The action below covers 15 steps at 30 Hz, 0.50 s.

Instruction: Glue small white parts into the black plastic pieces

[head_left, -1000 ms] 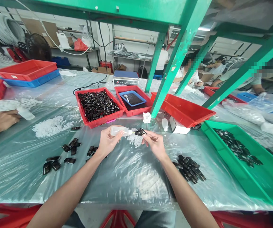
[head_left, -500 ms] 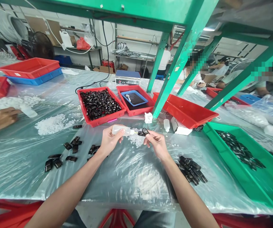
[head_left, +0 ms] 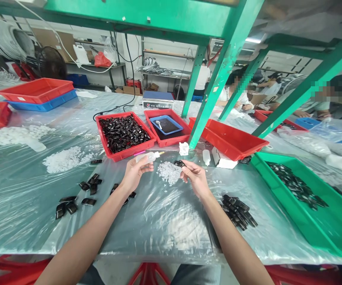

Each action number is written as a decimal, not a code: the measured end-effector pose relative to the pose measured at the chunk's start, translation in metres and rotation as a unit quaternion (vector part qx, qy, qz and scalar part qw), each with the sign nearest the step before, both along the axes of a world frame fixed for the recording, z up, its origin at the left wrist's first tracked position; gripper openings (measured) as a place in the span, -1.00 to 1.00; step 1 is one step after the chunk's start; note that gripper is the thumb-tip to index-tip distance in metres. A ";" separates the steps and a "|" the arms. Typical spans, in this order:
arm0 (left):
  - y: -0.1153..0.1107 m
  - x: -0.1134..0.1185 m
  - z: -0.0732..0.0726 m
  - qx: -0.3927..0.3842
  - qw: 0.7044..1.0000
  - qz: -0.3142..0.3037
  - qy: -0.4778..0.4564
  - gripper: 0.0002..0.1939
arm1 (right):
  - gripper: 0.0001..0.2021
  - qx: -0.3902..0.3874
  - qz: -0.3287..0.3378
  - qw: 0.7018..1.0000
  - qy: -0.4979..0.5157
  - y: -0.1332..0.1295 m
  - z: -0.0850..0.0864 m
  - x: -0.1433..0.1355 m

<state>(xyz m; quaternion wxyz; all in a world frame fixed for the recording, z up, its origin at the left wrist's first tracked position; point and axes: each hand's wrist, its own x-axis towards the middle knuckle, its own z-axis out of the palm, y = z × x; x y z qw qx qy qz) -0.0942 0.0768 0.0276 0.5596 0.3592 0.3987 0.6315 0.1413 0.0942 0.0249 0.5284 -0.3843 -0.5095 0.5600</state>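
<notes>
My left hand [head_left: 135,171] is closed around a translucent squeeze bottle [head_left: 147,157], its thin yellowish tip pointing right and slightly up. In the fingertips of my right hand [head_left: 195,176] is a small glossy black plastic part [head_left: 179,163], held apart from the bottle tip. Below and between the hands lies a heap of small clear-white pieces [head_left: 168,172]. Loose black parts [head_left: 93,181] are scattered left of my left forearm, some partly hidden behind it. A denser pile of black parts [head_left: 238,210] lies right of my right forearm.
Beyond my hands stand a red tray of black parts [head_left: 125,132] and a red tray holding a blue tray [head_left: 167,126]. A green post [head_left: 199,128] rises beside them. On the right are a tilted red tray [head_left: 233,138] and a green tray [head_left: 301,221]. Co-workers sit beyond.
The bottle has drawn back left and up, its tip leaving the black part. My right hand has turned the part slightly. The other person's hand at far left has left the view.
</notes>
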 end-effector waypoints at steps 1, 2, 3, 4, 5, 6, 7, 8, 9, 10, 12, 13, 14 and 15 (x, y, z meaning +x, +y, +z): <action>0.002 -0.001 -0.001 -0.013 1.000 0.001 0.009 -0.60 | -0.59 0.000 -0.005 1.000 -0.002 0.000 0.000 0.000; 0.004 -0.002 -0.003 -0.021 0.999 0.001 0.024 -0.58 | -0.59 0.000 -0.009 1.000 -0.001 0.001 0.000 0.001; 0.006 -0.003 -0.006 -0.027 0.999 0.000 0.046 -0.56 | -0.58 -0.001 -0.012 1.000 0.001 0.001 0.000 0.001; 0.008 -0.003 -0.009 -0.031 0.997 0.000 0.071 -0.54 | -0.57 -0.001 -0.014 1.000 0.004 0.002 0.000 0.001; 0.010 -0.003 -0.013 -0.034 0.995 0.003 0.096 -0.53 | -0.57 -0.003 -0.017 1.000 0.008 0.002 0.000 0.001; 0.012 -0.004 -0.017 -0.035 0.992 0.006 0.123 -0.52 | -0.55 -0.005 -0.021 1.000 0.011 0.003 0.000 0.002; 0.013 -0.004 -0.022 -0.034 0.988 0.009 0.149 -0.51 | -0.54 -0.007 -0.025 1.000 0.011 0.003 0.000 0.002; 0.015 -0.004 -0.026 -0.032 0.984 0.012 0.174 -0.51 | -0.54 -0.008 -0.029 0.999 0.010 0.003 0.000 0.002; 0.017 -0.004 -0.031 -0.030 0.980 0.015 0.195 -0.52 | -0.53 -0.009 -0.031 0.999 0.007 0.004 0.000 0.002; 0.018 -0.005 -0.034 -0.028 0.977 0.018 0.211 -0.52 | -0.53 -0.009 -0.032 0.999 0.005 0.004 0.000 0.002; 0.021 -0.005 -0.039 -0.025 0.972 0.030 0.231 -0.53 | -0.53 -0.007 -0.031 0.999 0.007 0.005 0.000 0.003; 0.021 -0.006 -0.040 -0.019 0.970 0.037 0.238 -0.53 | -0.53 -0.006 -0.030 0.999 0.009 0.005 0.000 0.003; 0.022 -0.006 -0.040 -0.011 0.968 0.042 0.246 -0.53 | -0.53 -0.004 -0.029 1.000 0.010 0.005 0.000 0.003; 0.021 -0.006 -0.039 0.001 0.966 0.045 0.253 -0.53 | -0.54 -0.002 -0.029 1.000 0.010 0.005 0.000 0.003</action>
